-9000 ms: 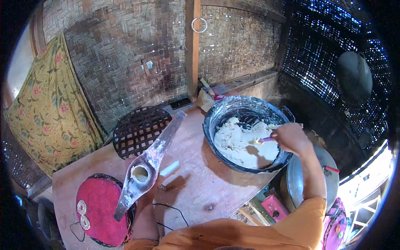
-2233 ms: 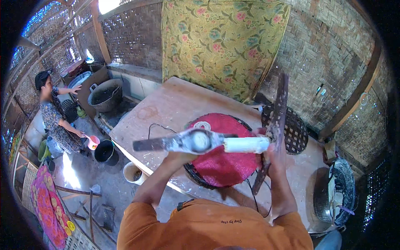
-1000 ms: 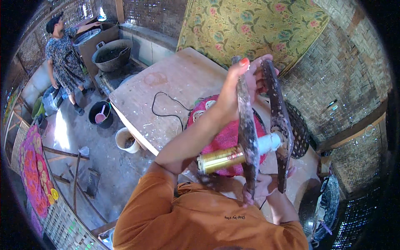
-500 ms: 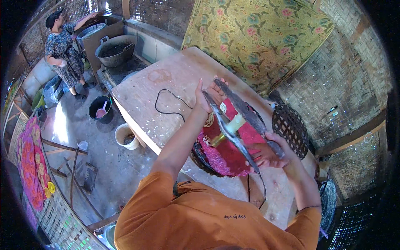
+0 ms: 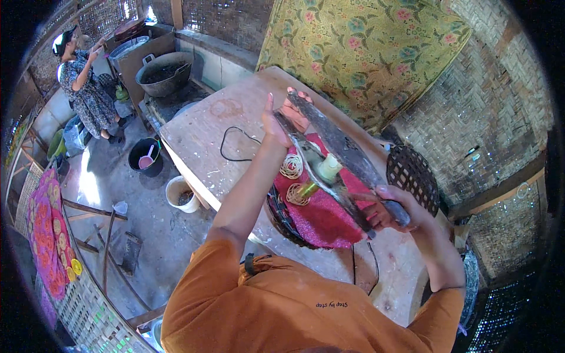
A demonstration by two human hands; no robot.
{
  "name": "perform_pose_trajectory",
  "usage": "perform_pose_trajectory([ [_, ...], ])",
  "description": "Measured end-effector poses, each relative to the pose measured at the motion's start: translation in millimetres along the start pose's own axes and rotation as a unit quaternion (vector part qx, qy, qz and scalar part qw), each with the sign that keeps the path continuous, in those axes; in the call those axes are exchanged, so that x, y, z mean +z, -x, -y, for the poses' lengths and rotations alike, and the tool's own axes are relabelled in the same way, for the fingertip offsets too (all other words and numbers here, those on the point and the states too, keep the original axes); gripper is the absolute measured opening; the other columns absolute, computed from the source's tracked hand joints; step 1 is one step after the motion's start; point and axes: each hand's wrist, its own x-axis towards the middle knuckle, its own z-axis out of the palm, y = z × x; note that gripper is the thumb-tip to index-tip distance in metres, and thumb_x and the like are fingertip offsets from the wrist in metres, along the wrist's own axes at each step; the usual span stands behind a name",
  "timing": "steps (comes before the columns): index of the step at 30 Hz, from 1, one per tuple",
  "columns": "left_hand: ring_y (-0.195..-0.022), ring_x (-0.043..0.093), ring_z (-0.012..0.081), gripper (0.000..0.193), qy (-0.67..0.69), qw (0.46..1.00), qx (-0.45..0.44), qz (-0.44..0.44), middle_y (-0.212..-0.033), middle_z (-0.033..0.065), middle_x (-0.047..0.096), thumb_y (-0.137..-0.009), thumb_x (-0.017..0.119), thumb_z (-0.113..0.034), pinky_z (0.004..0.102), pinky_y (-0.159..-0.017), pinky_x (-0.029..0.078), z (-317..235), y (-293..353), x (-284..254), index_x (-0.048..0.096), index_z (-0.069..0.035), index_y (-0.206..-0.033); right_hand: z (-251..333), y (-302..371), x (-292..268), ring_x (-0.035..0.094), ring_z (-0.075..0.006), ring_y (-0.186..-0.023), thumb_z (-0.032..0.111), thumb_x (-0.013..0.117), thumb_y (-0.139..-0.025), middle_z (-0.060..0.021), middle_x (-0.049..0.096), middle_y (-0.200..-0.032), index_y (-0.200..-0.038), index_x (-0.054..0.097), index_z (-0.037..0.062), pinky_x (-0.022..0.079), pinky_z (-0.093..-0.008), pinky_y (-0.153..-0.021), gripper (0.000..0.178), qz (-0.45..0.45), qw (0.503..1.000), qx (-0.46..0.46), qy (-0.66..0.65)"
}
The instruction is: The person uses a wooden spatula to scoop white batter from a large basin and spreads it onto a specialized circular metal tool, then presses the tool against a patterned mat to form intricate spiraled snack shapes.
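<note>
Press: a two-armed wooden dough press (image 5: 338, 159) with a pale cylinder and brass barrel at mid-length, held in the air above the red woven tray (image 5: 329, 217).
Left hand (image 5: 282, 120): closed around the far ends of both arms, thumb up, fingers wrapped.
Right hand (image 5: 391, 212): clenched on the near ends, by the person's chest.
Noodle coils (image 5: 291, 167): two pale nests lie on the tray, just under the barrel.
Tray position: on the tabletop (image 5: 235, 126), near its right half, beside a dark woven basket (image 5: 415, 173).
Risk, aim: the press is tilted, so dough could land on an existing coil or off the tray.
Risk, grip: uneven squeezing may let an arm slip from either hand.
Risk, cord: a black cable (image 5: 235, 144) lies close to the tray and could snag.
</note>
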Motion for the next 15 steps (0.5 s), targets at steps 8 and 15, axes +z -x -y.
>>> perform_pose_trajectory([
  [8, -0.093, 0.054, 0.0250, 0.043, 0.006, 0.997, 0.013, 0.071, -0.093, 0.0050, 0.056, -0.089, 0.032, -0.052, 0.0485, -0.091, 0.037, 2.1, -24.4, -4.9, 0.053, -0.016, -0.099, -8.4, -15.1, -17.9, 0.058, -0.0184, -0.069, 0.056, 0.057, -0.078, -0.0098, 0.059, -0.083, -0.122, 0.054, 0.0054, 0.052, -0.0329, -0.062, 0.067, -0.125, 0.988, -0.033, 0.080],
  [15, -0.086, 0.054, 0.0255, 0.046, 0.003, 1.000, -0.007, -0.025, -0.086, 0.0061, 0.057, -0.088, 0.032, -0.055, 0.0449, -0.089, 0.039, -7.3, 2.2, 9.8, 0.055, -0.016, -0.093, -13.2, -11.8, -2.2, 0.066, -0.0259, -0.074, 0.057, 0.051, -0.081, -0.0222, 0.064, -0.097, -0.133, 0.043, 0.0080, 0.053, -0.0345, -0.066, 0.072, -0.019, 0.998, -0.024, 0.055],
])
